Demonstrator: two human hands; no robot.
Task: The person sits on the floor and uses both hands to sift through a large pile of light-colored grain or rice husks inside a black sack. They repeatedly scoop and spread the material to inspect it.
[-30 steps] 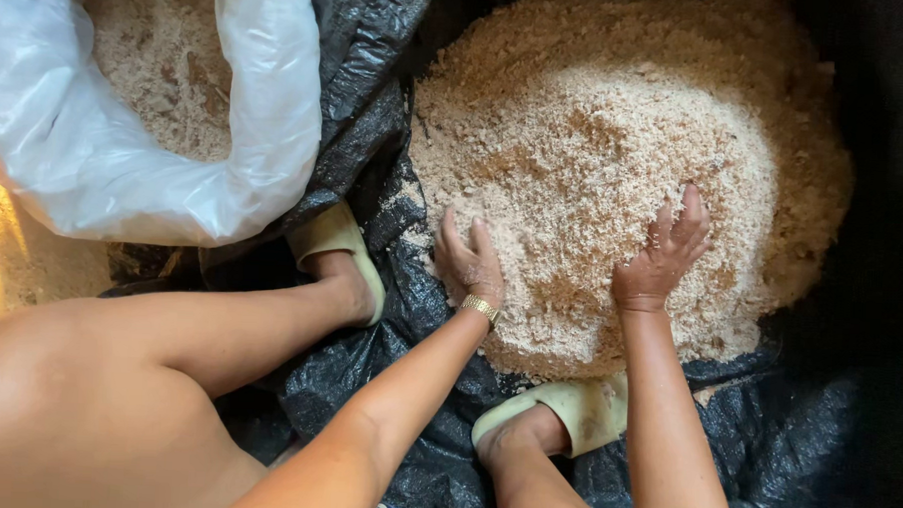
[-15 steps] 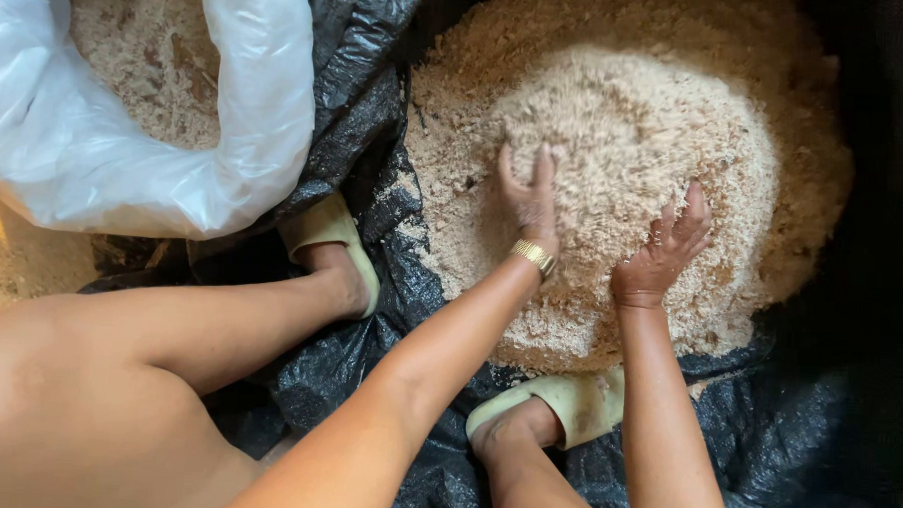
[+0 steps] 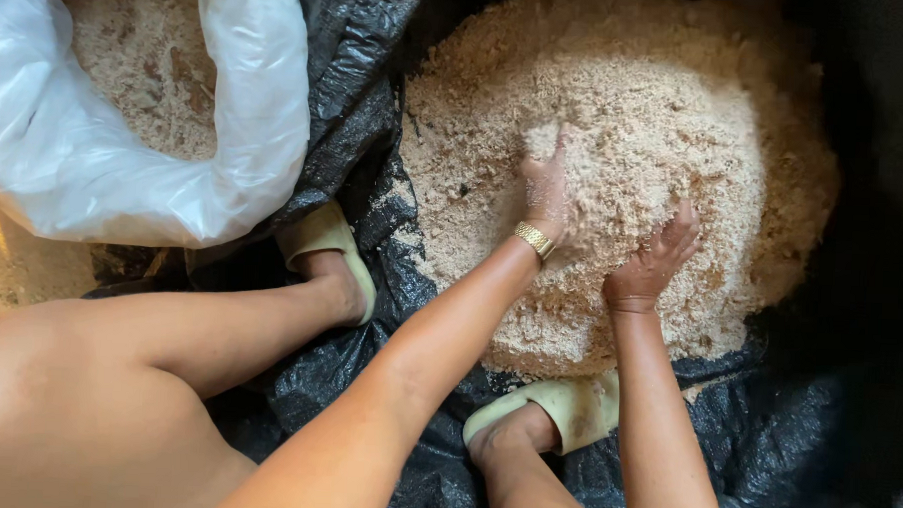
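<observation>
The sawdust [image 3: 667, 101] is pale tan, coarse and flaky, heaped in a broad mound on a black plastic sheet [image 3: 376, 131] on the ground, between two yellow slippers [image 3: 566, 408]. The left hand [image 3: 546, 192], a gold bracelet [image 3: 535, 239] at its wrist, digs in with fingers half buried; the right hand [image 3: 651, 261] cups the heap, fingers curled into it. A second ago the left hand lay at the mound's near edge; it has since moved up toward the middle. A white sack [image 3: 246, 107] of the same stuff stands to the left.

A white plastic bag [image 3: 246, 107] sits beside pale slippers [image 3: 332, 242].
</observation>
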